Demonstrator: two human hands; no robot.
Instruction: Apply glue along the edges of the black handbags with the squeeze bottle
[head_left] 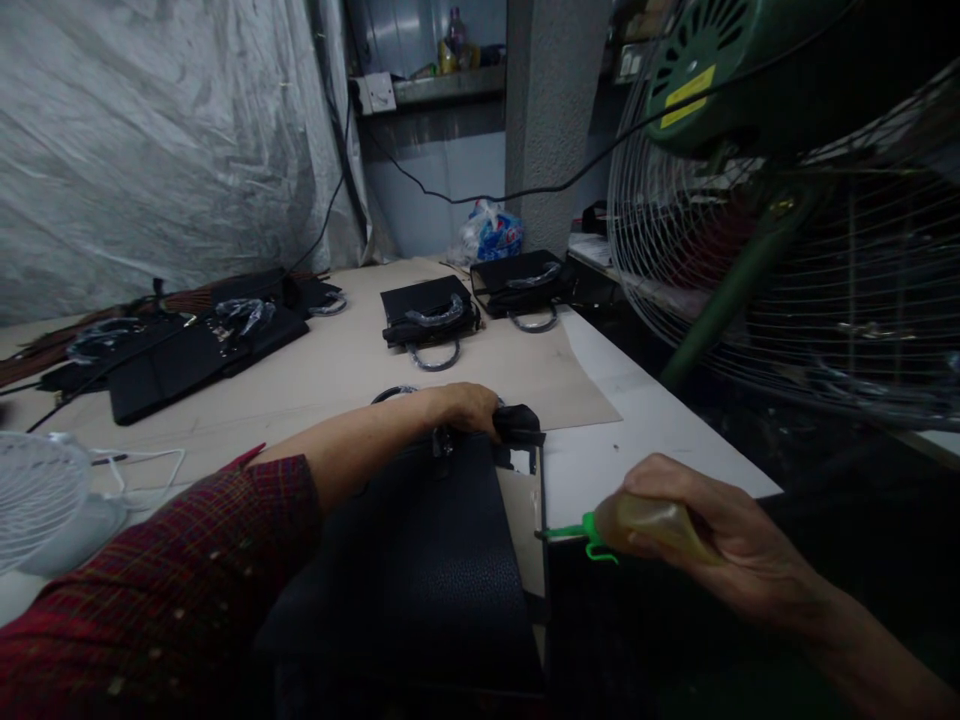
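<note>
A black handbag (420,560) lies flat in front of me on the pale table (330,370). My left hand (457,408) rests on its far top edge, fingers curled over the black flap and handle there. My right hand (697,530) is closed round a soft yellowish glue bottle (652,522) with a green nozzle (570,532). The nozzle tip touches the bag's right edge, beside a light-coloured inner panel (523,520).
Two finished black handbags (429,318) (521,282) with wrapped handles lie further back, and more black bags and parts (187,345) at the left. A large green fan (787,200) stands close on the right. A small white fan (37,500) sits at the left edge.
</note>
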